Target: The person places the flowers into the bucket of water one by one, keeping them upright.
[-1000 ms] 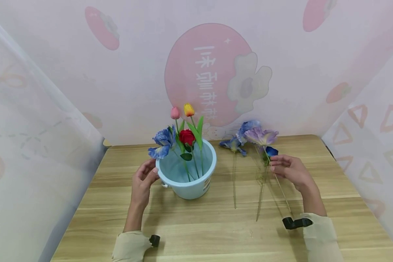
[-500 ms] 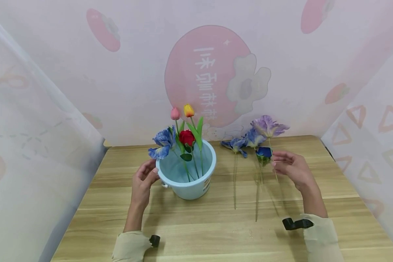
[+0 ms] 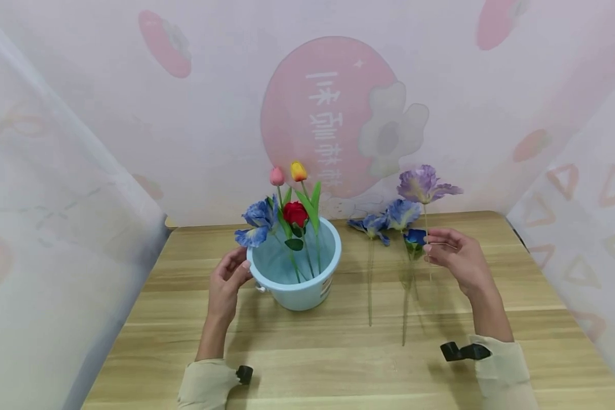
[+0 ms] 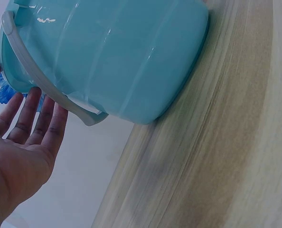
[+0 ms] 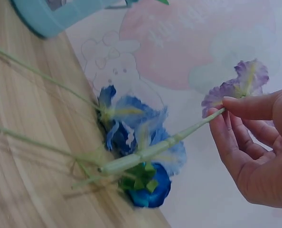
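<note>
My left hand (image 3: 224, 287) holds the rim of a light blue bucket (image 3: 297, 296), thumb and fingers at its left side. In the left wrist view the fingertips meet the rim beside the bucket's pale handle (image 4: 36, 71). Standing in the bucket are a blue iris (image 3: 256, 219), a red rose (image 3: 294, 214), a pink tulip (image 3: 277, 176) and a yellow-orange tulip (image 3: 298, 171). My right hand (image 3: 458, 259) pinches the stem of a purple iris (image 3: 422, 185) between thumb and fingers. Its bloom points up, and in the right wrist view the stem (image 5: 155, 149) slants away below the fingertips.
Right of the bucket, two blue irises, one (image 3: 371, 226) nearer it and one (image 3: 402, 214) farther right, lie with a dark blue rose (image 3: 415, 237) on the wooden table (image 3: 318, 353). A printed backdrop (image 3: 210, 114) rises behind the table, with panels on both sides.
The purple iris has come up off the other flowers and turned from slanted to nearly upright in my right hand. My left hand and the bucket have stayed put.
</note>
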{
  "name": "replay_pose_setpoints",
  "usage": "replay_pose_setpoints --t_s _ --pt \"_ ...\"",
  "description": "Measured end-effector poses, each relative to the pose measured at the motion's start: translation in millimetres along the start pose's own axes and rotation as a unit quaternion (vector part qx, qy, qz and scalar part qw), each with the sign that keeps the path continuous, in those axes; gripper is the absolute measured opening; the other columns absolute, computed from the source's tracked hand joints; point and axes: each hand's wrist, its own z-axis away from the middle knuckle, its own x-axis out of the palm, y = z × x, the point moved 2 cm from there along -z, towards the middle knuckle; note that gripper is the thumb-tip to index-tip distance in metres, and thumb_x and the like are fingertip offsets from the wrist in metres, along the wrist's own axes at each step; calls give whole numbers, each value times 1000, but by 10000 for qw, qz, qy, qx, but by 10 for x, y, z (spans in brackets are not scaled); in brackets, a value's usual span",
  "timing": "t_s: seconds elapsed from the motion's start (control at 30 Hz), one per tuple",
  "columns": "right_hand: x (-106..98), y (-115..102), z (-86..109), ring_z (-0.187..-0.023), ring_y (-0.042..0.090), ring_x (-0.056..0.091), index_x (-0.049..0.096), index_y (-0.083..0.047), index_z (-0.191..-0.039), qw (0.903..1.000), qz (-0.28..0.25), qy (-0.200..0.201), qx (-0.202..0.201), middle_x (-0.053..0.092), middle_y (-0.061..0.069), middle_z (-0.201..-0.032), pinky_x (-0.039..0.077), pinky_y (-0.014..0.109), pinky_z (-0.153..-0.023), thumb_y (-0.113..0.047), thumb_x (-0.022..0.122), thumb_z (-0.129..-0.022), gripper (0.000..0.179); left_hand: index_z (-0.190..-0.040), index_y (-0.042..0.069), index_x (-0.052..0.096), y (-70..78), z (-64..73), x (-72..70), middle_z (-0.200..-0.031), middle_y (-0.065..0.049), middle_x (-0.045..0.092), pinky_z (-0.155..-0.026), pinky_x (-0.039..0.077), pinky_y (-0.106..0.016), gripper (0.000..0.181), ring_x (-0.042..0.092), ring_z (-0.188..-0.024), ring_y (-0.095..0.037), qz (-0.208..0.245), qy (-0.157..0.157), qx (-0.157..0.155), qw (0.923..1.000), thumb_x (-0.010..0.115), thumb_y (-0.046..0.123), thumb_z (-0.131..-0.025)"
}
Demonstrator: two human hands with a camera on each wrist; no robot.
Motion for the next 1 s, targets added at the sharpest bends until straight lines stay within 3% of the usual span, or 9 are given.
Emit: replay_pose_setpoints --t_s 0.2,0.67,1.0 --pt "172 -124 30 -104 5 73 57 -1 -144 9999 1 -72 -84 69 -5 -117 65 25 -90 -10 71 -104 44 -144 -5 58 4 4 21 -118 2 71 -83 66 -24 40 71 -101 -8 -77 -17 -52 10000 63 6 -106" --pt "537 -450 -54 -103 11 74 59 2 -142 9977 -481 -204 -438 70 -6 -114 66 27 -89 -5 74 -101 44 -144 -4 58 -13 9 6 -118 2 72 -83 66 -25 40 71 -100 -8 -56 46 -50 10000 62 6 -106" --pt "848 -703 -113 -96 9 76 59 4 -143 9945 -521 -390 -817 72 -6 -113 67 29 -86 -1 72 -101 43 -145 -4 57 -10 10 10 -119 2 71 -84 66 -24 40 70 -101 -8 -64 18 -90 9999 62 7 -107"
